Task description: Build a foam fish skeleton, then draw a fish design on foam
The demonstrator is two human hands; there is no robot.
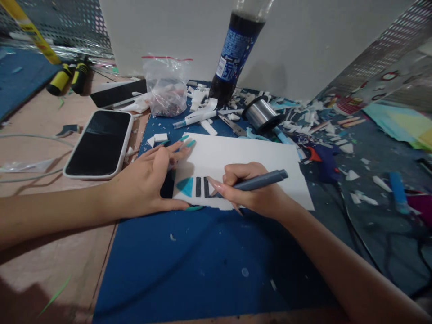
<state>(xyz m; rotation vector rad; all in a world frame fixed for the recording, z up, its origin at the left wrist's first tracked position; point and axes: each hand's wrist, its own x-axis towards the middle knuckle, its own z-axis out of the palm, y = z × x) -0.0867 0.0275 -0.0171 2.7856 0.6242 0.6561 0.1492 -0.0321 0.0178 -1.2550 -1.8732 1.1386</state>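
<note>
A white sheet of paper (243,150) lies on a dark blue mat (182,270). On the sheet's left part are a turquoise pointed shape (185,186) and two upright dark bars (198,186). My left hand (153,175) rests across the left edge of the paper, thumb and fingers apart, holding nothing. A dark grey marker (263,180) is gripped in my right hand (251,191). Its writing end is down near the right-hand bar, and my fingers partly hide the tip.
A phone (99,144) lies left of the mat. Behind the paper stand a bottle of dark drink (234,54) and a plastic bag (167,87), beside a wire spool (263,112) and white scraps. A blue glue gun (324,164) with a cord lies to the right.
</note>
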